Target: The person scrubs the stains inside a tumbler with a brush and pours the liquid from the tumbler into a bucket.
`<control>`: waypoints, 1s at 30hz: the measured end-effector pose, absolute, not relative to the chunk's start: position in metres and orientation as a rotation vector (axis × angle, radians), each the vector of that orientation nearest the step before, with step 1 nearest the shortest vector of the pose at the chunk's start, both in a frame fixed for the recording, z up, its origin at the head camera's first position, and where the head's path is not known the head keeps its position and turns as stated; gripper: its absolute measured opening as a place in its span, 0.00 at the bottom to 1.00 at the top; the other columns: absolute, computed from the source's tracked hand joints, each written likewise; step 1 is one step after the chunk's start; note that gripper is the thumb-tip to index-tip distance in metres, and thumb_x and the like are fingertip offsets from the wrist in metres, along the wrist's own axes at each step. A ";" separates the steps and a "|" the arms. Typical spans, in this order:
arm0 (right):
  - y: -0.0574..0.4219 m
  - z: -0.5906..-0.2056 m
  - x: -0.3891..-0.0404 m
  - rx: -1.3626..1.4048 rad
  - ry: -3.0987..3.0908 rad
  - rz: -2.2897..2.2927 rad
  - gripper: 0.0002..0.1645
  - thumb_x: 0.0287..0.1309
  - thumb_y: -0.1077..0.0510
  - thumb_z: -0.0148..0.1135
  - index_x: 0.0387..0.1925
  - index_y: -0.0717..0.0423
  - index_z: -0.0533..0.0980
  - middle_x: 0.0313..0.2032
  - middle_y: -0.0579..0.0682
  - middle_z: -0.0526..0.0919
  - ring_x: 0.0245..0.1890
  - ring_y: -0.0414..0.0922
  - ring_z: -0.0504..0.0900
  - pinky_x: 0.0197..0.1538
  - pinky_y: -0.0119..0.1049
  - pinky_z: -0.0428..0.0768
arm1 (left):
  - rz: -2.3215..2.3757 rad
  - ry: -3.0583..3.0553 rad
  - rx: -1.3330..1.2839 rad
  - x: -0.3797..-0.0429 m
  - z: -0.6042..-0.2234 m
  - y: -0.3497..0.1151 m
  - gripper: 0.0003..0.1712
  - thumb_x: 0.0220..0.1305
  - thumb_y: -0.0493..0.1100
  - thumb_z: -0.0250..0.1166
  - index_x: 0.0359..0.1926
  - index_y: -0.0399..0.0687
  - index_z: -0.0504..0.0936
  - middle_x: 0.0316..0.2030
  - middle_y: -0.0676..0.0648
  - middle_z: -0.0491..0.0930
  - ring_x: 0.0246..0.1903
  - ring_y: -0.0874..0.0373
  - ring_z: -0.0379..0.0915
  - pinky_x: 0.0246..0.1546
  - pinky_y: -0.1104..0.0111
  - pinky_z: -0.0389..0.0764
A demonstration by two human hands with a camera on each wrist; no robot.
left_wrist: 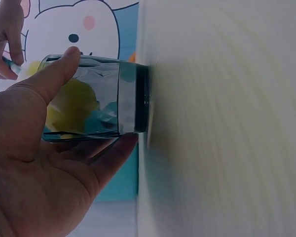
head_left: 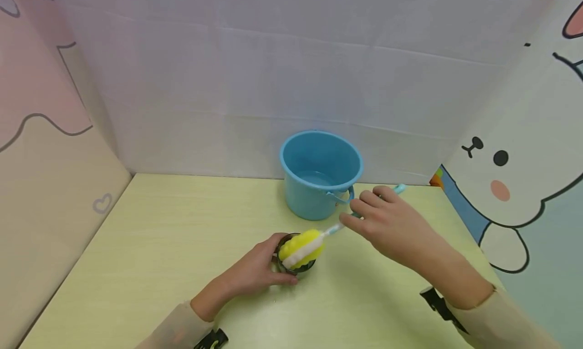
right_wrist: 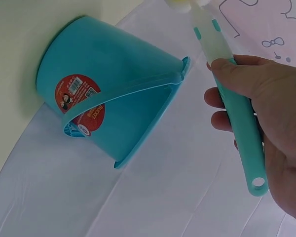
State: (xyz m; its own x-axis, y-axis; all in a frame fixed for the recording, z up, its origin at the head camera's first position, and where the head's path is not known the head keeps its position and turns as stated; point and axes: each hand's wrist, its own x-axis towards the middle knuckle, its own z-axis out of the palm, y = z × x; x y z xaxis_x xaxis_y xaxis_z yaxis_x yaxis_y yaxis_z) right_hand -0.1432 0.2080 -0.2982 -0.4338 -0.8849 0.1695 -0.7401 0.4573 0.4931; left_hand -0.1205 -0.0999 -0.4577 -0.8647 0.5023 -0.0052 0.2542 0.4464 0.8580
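A clear glass [left_wrist: 106, 98] with a thick base stands on the table, and my left hand [head_left: 257, 268] holds it round its side. My right hand [head_left: 387, 225] grips the teal handle [right_wrist: 239, 123] of a bottle brush, thumb along one side and fingers behind. The brush's yellow and white sponge head [head_left: 301, 249] is in the glass, its upper part showing above the rim. Through the glass wall the left wrist view shows the yellow sponge inside. The brush slants up toward the right.
Behind the hands stands a blue bucket [head_left: 300, 194] with its handle hanging down and a red label [right_wrist: 81, 106] on its side. The pale yellow table [head_left: 182, 217] meets a white curtain [head_left: 227, 86] at the back. Cartoon-printed panels [head_left: 524, 187] flank both sides.
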 end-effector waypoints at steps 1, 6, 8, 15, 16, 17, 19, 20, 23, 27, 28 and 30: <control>0.206 -0.298 -0.144 1.374 -2.298 -0.493 0.22 0.55 0.62 0.83 0.50 0.49 0.84 0.42 0.51 0.84 0.42 0.53 0.78 0.51 0.48 0.77 | 1.383 2.439 0.653 -0.120 -0.458 -0.100 0.54 0.55 0.54 0.85 0.76 0.52 0.65 0.62 0.56 0.77 0.61 0.60 0.74 0.67 0.55 0.74; 0.197 -0.296 -0.144 1.401 -2.251 -0.530 0.19 0.56 0.60 0.82 0.48 0.50 0.83 0.41 0.51 0.85 0.42 0.53 0.77 0.50 0.47 0.75 | 1.381 2.433 0.659 -0.122 -0.458 -0.099 0.53 0.55 0.54 0.85 0.76 0.51 0.65 0.63 0.55 0.77 0.60 0.60 0.74 0.67 0.55 0.75; 0.192 -0.295 -0.145 1.416 -2.230 -0.540 0.18 0.57 0.58 0.82 0.46 0.50 0.82 0.41 0.51 0.84 0.43 0.53 0.76 0.52 0.48 0.75 | 1.379 2.431 0.656 -0.122 -0.458 -0.099 0.53 0.56 0.54 0.85 0.76 0.50 0.65 0.63 0.55 0.77 0.60 0.59 0.75 0.66 0.56 0.76; 0.167 -0.295 -0.150 1.473 -2.158 -0.600 0.14 0.61 0.55 0.80 0.41 0.50 0.81 0.37 0.50 0.81 0.43 0.52 0.75 0.55 0.48 0.73 | 1.400 2.406 0.659 -0.123 -0.458 -0.100 0.53 0.57 0.52 0.84 0.76 0.48 0.64 0.61 0.53 0.77 0.59 0.58 0.76 0.63 0.57 0.78; 0.164 -0.295 -0.150 1.478 -2.152 -0.614 0.14 0.61 0.55 0.80 0.41 0.50 0.81 0.36 0.50 0.80 0.42 0.52 0.74 0.54 0.48 0.72 | 1.402 2.405 0.663 -0.123 -0.458 -0.100 0.52 0.57 0.52 0.84 0.75 0.48 0.65 0.61 0.54 0.77 0.58 0.59 0.76 0.63 0.57 0.78; 0.160 -0.295 -0.150 1.482 -2.144 -0.630 0.13 0.61 0.55 0.80 0.40 0.50 0.81 0.35 0.50 0.80 0.41 0.52 0.73 0.54 0.47 0.71 | 1.408 2.405 0.667 -0.123 -0.458 -0.100 0.52 0.57 0.52 0.84 0.75 0.48 0.65 0.61 0.53 0.78 0.58 0.58 0.76 0.63 0.57 0.78; 0.154 -0.297 -0.150 1.490 -2.123 -0.670 0.12 0.61 0.54 0.80 0.39 0.50 0.82 0.35 0.50 0.79 0.41 0.52 0.73 0.54 0.47 0.71 | 1.407 2.413 0.669 -0.123 -0.458 -0.099 0.51 0.57 0.52 0.84 0.75 0.49 0.66 0.60 0.54 0.78 0.57 0.59 0.77 0.62 0.58 0.78; 0.151 -0.298 -0.151 1.493 -2.111 -0.694 0.13 0.61 0.53 0.80 0.39 0.50 0.82 0.34 0.50 0.79 0.41 0.52 0.73 0.54 0.47 0.71 | 1.408 2.418 0.674 -0.123 -0.458 -0.100 0.51 0.57 0.52 0.84 0.74 0.49 0.66 0.59 0.54 0.78 0.56 0.59 0.77 0.62 0.58 0.78; 0.143 -0.299 -0.150 1.502 -2.080 -0.765 0.10 0.63 0.52 0.78 0.39 0.49 0.83 0.35 0.51 0.80 0.41 0.52 0.74 0.54 0.46 0.71 | 1.414 2.424 0.685 -0.123 -0.458 -0.099 0.50 0.57 0.52 0.84 0.73 0.48 0.67 0.57 0.54 0.79 0.54 0.59 0.77 0.60 0.57 0.78; 0.135 -0.297 -0.149 1.519 -2.059 -0.823 0.07 0.64 0.55 0.76 0.38 0.49 0.84 0.34 0.51 0.80 0.41 0.52 0.74 0.53 0.45 0.70 | 1.411 2.428 0.691 -0.123 -0.458 -0.100 0.49 0.57 0.52 0.84 0.73 0.47 0.67 0.56 0.53 0.79 0.53 0.59 0.77 0.59 0.58 0.79; 0.134 -0.296 -0.149 1.523 -2.056 -0.836 0.06 0.64 0.55 0.76 0.37 0.49 0.84 0.34 0.51 0.80 0.41 0.52 0.74 0.53 0.45 0.70 | 1.410 2.428 0.691 -0.123 -0.457 -0.100 0.49 0.57 0.52 0.84 0.73 0.47 0.67 0.55 0.53 0.79 0.53 0.59 0.77 0.59 0.57 0.79; 0.131 -0.295 -0.148 1.528 -2.041 -0.854 0.07 0.64 0.54 0.76 0.37 0.50 0.83 0.34 0.51 0.81 0.41 0.52 0.74 0.53 0.45 0.70 | 1.410 2.426 0.694 -0.123 -0.456 -0.100 0.50 0.57 0.52 0.84 0.73 0.47 0.67 0.55 0.53 0.79 0.53 0.59 0.77 0.59 0.57 0.78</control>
State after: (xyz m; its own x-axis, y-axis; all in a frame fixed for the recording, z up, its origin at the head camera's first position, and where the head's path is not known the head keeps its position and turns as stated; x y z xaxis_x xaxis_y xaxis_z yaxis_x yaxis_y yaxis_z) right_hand -0.1478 0.1314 -0.2950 -0.2857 -0.9583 -0.0106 -0.6803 0.1950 0.7066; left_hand -0.1233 -0.0997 -0.4564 -0.8552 0.5177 0.0221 0.2754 0.4180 0.8657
